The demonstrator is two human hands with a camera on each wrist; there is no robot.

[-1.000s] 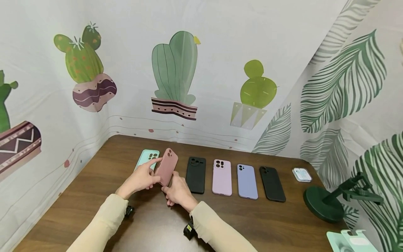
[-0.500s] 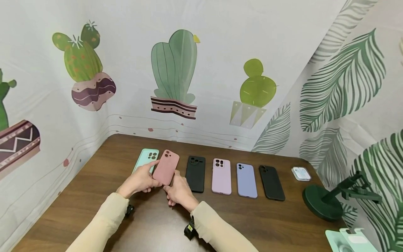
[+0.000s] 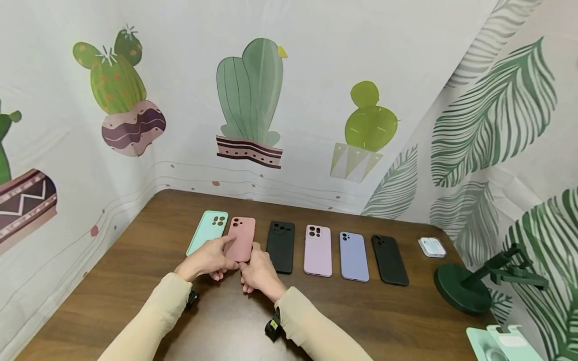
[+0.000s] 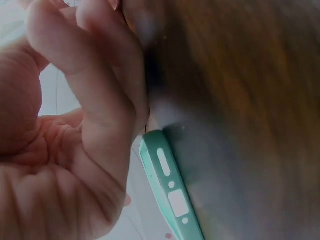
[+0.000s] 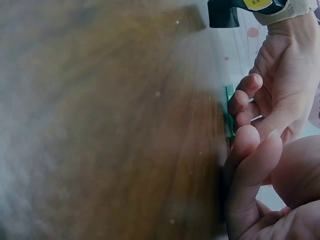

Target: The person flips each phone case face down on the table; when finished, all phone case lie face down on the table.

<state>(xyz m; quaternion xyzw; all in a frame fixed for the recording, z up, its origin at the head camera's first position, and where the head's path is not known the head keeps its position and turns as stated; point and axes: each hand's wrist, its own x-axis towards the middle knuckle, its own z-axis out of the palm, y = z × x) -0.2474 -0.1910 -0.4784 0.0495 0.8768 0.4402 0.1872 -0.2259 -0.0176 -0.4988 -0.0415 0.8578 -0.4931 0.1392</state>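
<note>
1. Pink phone case (image 3: 241,239) flat on the brown table (image 3: 135,281), second in the row, camera cutouts toward the wall.
2. Left hand (image 3: 209,259) at the case's near-left corner, index finger stretched along its left edge, thumb and other fingers curled at the bottom end; pinching it lightly.
3. Right hand (image 3: 258,273) at the near-right corner, fingertips touching the bottom edge, fingers bent; true grip or mere touch not clear from the head view.
4. Mint green case (image 3: 207,231) just left of the pink one, edges close, contact not certain; its side with button cutouts seen in the left wrist view (image 4: 170,185), next to curled fingers (image 4: 95,75).
5. Right wrist view blurred: fingertips (image 5: 250,150) against the table, sliver of mint case (image 5: 229,112) behind them.
6. Rest of row rightward: black case (image 3: 280,246), light pink case (image 3: 318,250), lavender case (image 3: 354,256), second black case (image 3: 390,260), all flat and apart.
7. Small white earbud box (image 3: 432,247) near the far right edge; dark green stand (image 3: 465,290) beside it.
8. Cream sleeves (image 3: 153,321) on both arms.
</note>
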